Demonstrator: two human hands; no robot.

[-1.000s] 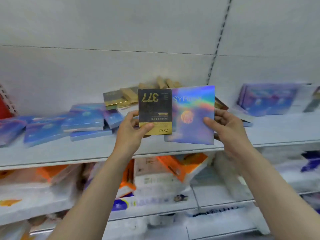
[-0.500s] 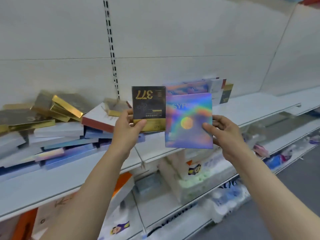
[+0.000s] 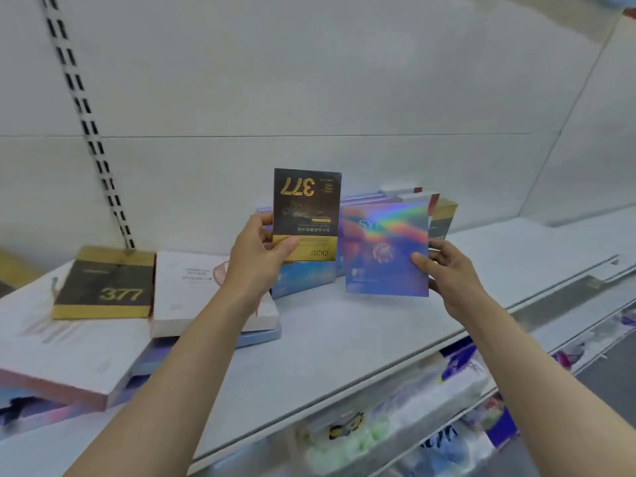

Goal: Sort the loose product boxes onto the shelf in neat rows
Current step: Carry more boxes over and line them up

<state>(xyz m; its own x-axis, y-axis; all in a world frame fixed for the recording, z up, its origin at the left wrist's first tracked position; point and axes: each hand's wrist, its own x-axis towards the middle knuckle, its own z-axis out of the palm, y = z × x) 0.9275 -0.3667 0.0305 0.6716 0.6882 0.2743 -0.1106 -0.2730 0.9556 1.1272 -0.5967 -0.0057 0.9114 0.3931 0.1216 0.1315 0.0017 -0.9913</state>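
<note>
Head view, both hands raised in front of the white shelf (image 3: pixel 344 342). Left hand (image 3: pixel 256 259) pinches a black-and-gold box (image 3: pixel 306 208) at its lower left corner, thumb across the gold band, fingers behind. Box is upright, print upside down: "377" reads inverted near the top.

Right hand (image 3: pixel 451 273) grips a holographic blue box (image 3: pixel 387 249) by its right edge, thumb on the front face, fingers curled behind. This box is upright too, just beside the black-and-gold one, their near edges touching or overlapping; cannot tell which. Both boxes are held above the shelf surface, not resting on it.

Behind the held boxes, a row of standing boxes (image 3: pixel 444 215) sits at the back of the shelf, mostly hidden; blue, white-and-red and gold edges show.

Left on the shelf: a second black-and-gold 377 box (image 3: pixel 103 287) lies flat, face up. Just right of it a white box (image 3: pixel 187 290) lies flat on a light-blue box (image 3: pixel 261 335). Further left and nearer, a pink-edged white box (image 3: pixel 62 373) lies tilted on other blurred boxes.

Lower shelf (image 3: pixel 568 304) holds blurred packaged goods.
</note>
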